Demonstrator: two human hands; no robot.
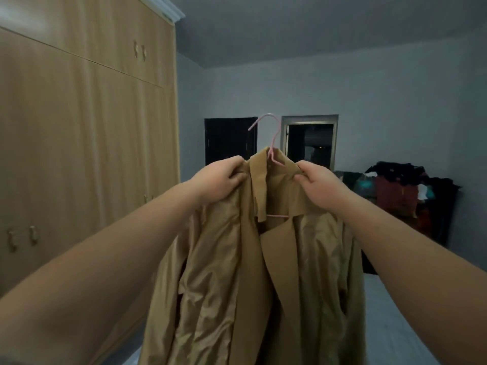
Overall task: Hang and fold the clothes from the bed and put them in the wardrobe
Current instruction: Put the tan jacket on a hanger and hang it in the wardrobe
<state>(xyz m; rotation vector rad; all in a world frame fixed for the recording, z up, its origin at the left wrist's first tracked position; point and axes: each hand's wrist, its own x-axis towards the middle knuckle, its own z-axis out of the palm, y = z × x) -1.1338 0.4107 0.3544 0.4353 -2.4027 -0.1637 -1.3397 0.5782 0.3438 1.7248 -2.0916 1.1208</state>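
— So, where is the coat?
— Up in the air, on a pink hanger; wardrobe beside it, doors closed.
— And the hands?
— Left hand grips one shoulder; right hand pinches the other.

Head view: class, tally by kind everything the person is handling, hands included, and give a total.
Hands: 2 (left hand, right hand)
Coats: 1 (tan coat)
Hangers: 1 (pink hanger)
Total: 4
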